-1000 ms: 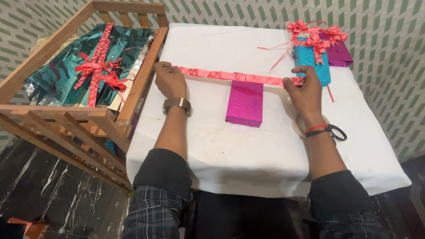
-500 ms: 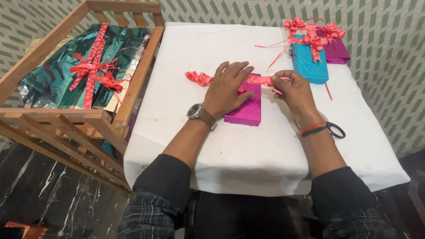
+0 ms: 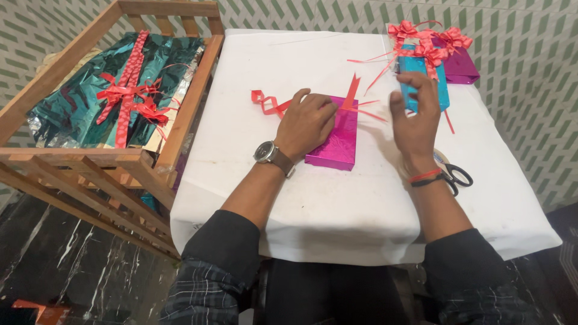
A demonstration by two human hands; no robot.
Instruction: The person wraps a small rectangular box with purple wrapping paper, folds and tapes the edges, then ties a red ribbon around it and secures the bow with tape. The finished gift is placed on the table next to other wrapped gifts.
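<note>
A shiny magenta gift box (image 3: 336,139) lies flat on the white table (image 3: 337,204). My left hand (image 3: 307,122) rests on its left half and presses a red ribbon (image 3: 269,103) against it; the ribbon crumples to the left of the hand and one end sticks up past the box's far edge. My right hand (image 3: 415,120) hovers to the right of the box with fingers spread and nothing in it. It hides part of a teal wrapped box (image 3: 410,75).
A purple wrapped box (image 3: 460,64) with red bows stands at the back right beside the teal one. Black scissors (image 3: 456,176) and a tape roll lie by my right wrist. A wooden crate (image 3: 180,120) at left holds green foil sheets and red ribbon.
The ribbon was stretched straight between both hands; now it is bunched at the magenta box. My left hand moved right onto the box, and my right hand let go and lifted.
</note>
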